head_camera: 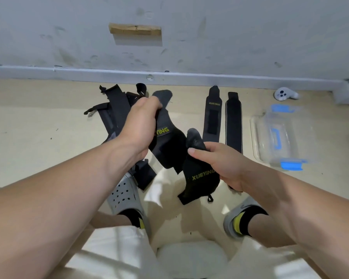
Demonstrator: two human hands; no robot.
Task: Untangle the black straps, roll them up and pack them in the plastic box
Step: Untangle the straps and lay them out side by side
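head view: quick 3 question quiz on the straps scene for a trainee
1. True or false: the plastic box already holds rolled straps.
2. How many flat straps lie side by side between the hands and the box? A one, B two, C four.
3. Missing word: the left hand grips one strap, the right hand another strap; both read ____ in yellow.
Key: 1 false; 2 B; 3 XUEYING.
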